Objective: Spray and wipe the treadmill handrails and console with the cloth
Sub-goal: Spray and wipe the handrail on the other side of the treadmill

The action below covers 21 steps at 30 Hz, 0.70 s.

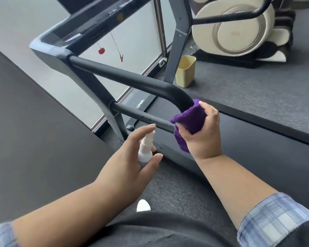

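Observation:
A black padded handrail [125, 77] runs from the treadmill's grey console frame [48, 56] toward me and bends down at its near end. My right hand [202, 132] grips a purple cloth [189, 120] wrapped around that bend. My left hand [130, 157] holds a small white spray bottle [146, 148] upright just below the lower rail [141, 116], with the index finger resting on its nozzle top. The console's top bar [100, 22] lies at the upper left.
A yellow bin [185, 71] stands on the grey floor beside the treadmill upright. A cream and black exercise machine [239, 29] sits at the upper right. The treadmill belt [257, 139] stretches right. A red safety key and clip [120, 57] hang under the console. A dark wall is at left.

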Motion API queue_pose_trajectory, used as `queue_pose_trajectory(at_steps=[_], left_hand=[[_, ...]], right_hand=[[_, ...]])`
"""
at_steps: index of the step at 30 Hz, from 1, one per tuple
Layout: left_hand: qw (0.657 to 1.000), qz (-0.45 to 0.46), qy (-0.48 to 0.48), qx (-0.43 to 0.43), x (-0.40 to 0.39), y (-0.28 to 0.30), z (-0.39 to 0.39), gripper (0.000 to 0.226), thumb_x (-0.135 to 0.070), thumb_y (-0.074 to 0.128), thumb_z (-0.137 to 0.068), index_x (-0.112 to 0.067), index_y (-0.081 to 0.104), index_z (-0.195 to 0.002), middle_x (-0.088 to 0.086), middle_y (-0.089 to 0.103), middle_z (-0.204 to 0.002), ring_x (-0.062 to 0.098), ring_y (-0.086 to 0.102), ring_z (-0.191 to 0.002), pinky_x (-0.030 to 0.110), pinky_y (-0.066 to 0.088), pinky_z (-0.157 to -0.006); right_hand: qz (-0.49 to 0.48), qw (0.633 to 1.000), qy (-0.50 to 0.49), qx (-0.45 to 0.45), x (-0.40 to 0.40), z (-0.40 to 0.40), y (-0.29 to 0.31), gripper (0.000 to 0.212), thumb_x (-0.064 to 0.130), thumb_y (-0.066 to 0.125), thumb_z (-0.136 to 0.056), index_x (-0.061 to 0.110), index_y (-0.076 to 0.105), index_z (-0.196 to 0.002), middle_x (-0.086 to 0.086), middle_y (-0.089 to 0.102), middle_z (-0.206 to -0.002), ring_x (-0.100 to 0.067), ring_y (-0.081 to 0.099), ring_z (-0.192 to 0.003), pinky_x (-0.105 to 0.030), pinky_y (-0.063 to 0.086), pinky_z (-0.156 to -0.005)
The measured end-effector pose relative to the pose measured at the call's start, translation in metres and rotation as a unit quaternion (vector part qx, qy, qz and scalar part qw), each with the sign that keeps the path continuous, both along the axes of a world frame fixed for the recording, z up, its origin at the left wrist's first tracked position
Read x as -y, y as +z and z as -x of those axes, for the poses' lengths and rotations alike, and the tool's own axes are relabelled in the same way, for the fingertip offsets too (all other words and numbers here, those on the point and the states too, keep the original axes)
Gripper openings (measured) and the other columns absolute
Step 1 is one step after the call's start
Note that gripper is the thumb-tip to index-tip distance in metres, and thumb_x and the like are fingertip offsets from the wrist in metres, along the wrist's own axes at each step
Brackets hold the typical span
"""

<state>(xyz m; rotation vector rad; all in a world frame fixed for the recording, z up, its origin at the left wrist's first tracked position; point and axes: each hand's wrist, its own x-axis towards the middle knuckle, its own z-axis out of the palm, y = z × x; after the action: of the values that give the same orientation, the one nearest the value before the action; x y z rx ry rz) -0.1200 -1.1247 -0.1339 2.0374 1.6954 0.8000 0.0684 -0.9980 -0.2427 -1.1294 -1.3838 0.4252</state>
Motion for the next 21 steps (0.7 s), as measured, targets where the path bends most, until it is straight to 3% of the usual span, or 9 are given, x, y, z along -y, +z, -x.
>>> queue_pose_trajectory(at_steps=[3, 6, 9, 12, 15, 19, 21], left_hand=[[1.0, 0.0, -0.006, 0.003, 0.003, -0.004, 0.001, 0.057, -0.062, 0.053, -0.084, -0.075, 0.022, -0.13, -0.031, 0.06, -0.106, 0.0, 0.064, -0.078, 0.027, 0.05, -0.066], [1.0, -0.004, -0.004, 0.009, 0.009, -0.009, 0.003, 0.058, -0.062, 0.054, -0.085, -0.073, 0.023, -0.132, -0.03, 0.06, -0.107, -0.003, 0.064, -0.08, 0.026, 0.048, -0.067], [1.0, -0.007, 0.002, 0.015, 0.012, -0.013, 0.007, 0.058, -0.062, 0.055, -0.085, -0.071, 0.025, -0.133, -0.031, 0.06, -0.107, -0.002, 0.065, -0.079, 0.026, 0.049, -0.065], [1.0, -0.012, 0.008, 0.025, 0.013, -0.014, 0.007, 0.059, -0.061, 0.056, -0.085, -0.071, 0.025, -0.134, -0.03, 0.06, -0.107, 0.001, 0.066, -0.074, 0.025, 0.049, -0.062], [1.0, -0.003, -0.001, 0.029, 0.012, -0.015, 0.002, 0.059, -0.061, 0.056, -0.085, -0.072, 0.025, -0.133, -0.027, 0.06, -0.107, 0.002, 0.065, -0.072, 0.027, 0.049, -0.062], [1.0, 0.013, -0.01, 0.013, 0.008, -0.015, -0.004, 0.057, -0.063, 0.054, -0.082, -0.075, 0.024, -0.129, -0.029, 0.06, -0.107, 0.003, 0.065, -0.074, 0.026, 0.05, -0.064], [1.0, 0.02, -0.011, 0.016, 0.005, -0.014, -0.004, 0.056, -0.064, 0.053, -0.081, -0.077, 0.023, -0.127, -0.029, 0.06, -0.107, 0.003, 0.064, -0.07, 0.028, 0.052, -0.062]], right_hand=[[0.051, 0.998, 0.016, -0.029, 0.009, -0.003, -0.02, 0.079, 0.041, 0.085, -0.071, 0.022, 0.045, -0.136, 0.016, 0.043, -0.131, 0.005, 0.043, -0.124, -0.013, 0.034, -0.105], [0.138, 0.989, 0.039, -0.031, 0.021, -0.012, -0.037, 0.079, 0.026, 0.09, -0.072, 0.039, 0.04, -0.132, 0.002, 0.048, -0.135, 0.01, 0.044, -0.121, -0.013, 0.036, -0.104], [0.188, 0.981, 0.036, -0.024, 0.032, -0.023, -0.045, 0.071, 0.022, 0.088, -0.075, 0.041, 0.043, -0.126, 0.001, 0.055, -0.131, -0.006, 0.051, -0.122, -0.034, 0.041, -0.108], [0.138, 0.989, 0.001, -0.054, 0.03, -0.024, -0.034, 0.065, 0.036, 0.084, -0.076, 0.044, 0.043, -0.127, 0.001, 0.054, -0.129, -0.01, 0.052, -0.121, -0.023, 0.039, -0.107], [0.124, 0.99, 0.012, -0.069, 0.021, -0.015, -0.019, 0.072, 0.052, 0.078, -0.076, 0.036, 0.04, -0.134, -0.003, 0.052, -0.134, -0.016, 0.052, -0.125, -0.026, 0.039, -0.108], [0.159, 0.986, 0.036, -0.037, 0.024, -0.009, -0.029, 0.077, 0.039, 0.084, -0.076, 0.027, 0.042, -0.139, 0.002, 0.049, -0.136, -0.01, 0.048, -0.126, -0.024, 0.037, -0.11], [0.203, 0.978, 0.033, -0.039, 0.031, -0.01, -0.038, 0.073, 0.032, 0.085, -0.077, 0.035, 0.042, -0.136, 0.007, 0.052, -0.133, -0.006, 0.05, -0.122, -0.027, 0.039, -0.109]])
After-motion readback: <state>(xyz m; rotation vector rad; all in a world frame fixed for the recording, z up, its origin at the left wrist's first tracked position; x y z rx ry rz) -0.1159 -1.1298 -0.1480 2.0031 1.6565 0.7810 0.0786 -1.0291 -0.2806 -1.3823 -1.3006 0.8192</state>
